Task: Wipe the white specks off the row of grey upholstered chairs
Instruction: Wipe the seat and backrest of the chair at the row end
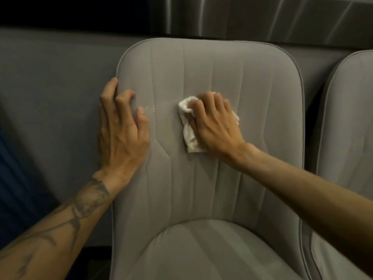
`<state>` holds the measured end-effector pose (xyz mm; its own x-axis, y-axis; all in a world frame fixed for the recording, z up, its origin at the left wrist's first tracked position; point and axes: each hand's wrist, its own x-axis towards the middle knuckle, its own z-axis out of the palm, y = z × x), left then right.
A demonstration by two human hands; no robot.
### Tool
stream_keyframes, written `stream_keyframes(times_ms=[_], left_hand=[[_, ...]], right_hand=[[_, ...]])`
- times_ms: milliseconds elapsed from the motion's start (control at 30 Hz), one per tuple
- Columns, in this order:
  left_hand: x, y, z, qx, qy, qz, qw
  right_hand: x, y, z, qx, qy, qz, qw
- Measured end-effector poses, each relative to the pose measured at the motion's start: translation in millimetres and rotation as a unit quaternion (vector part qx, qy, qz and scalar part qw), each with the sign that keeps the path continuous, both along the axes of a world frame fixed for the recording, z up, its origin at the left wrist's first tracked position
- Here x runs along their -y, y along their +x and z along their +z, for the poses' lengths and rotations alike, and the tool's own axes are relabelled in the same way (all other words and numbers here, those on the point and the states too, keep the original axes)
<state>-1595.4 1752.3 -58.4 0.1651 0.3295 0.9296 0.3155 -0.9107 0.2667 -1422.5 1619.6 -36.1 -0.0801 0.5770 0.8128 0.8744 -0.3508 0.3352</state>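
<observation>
A grey upholstered chair (262,93) with stitched vertical seams fills the middle of the head view. My right hand (216,124) presses a crumpled white cloth (188,126) flat against the middle of the backrest. My left hand (121,126) rests on the backrest's left side, fingers spread and curled around its edge, holding nothing. Faint white specks (150,108) show along a seam between the two hands. The cloth's right part is hidden under my right hand.
A second grey chair (349,118) stands close on the right, its backrest nearly touching the first. Behind both runs a grey wall (50,87) with a dark band and metal panels (262,15) above. A dark blue surface (12,178) lies at the far left.
</observation>
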Motion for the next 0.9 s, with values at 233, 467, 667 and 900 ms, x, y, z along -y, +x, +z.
stream_keyframes(times_ms=[233,467,667,900], left_hand=[[-2.9,0.2,-0.9,0.006,0.006,-0.005,1.000],[-2.9,0.2,-1.6,0.006,0.010,-0.001,1.000],[-1.2,-0.4,-0.5,0.003,0.003,-0.007,1.000],[-1.1,-0.4,-0.1,0.003,0.003,-0.008,1.000]], right_hand=[[-18.8,12.5,57.8,-0.119,0.199,-0.078,0.970],[-18.4,8.3,51.3,-0.019,0.039,-0.005,0.999],[-38.0,-30.7,11.2,-0.113,0.136,-0.011,0.984],[-41.6,-4.0,65.0,-0.125,0.173,-0.026,0.977]])
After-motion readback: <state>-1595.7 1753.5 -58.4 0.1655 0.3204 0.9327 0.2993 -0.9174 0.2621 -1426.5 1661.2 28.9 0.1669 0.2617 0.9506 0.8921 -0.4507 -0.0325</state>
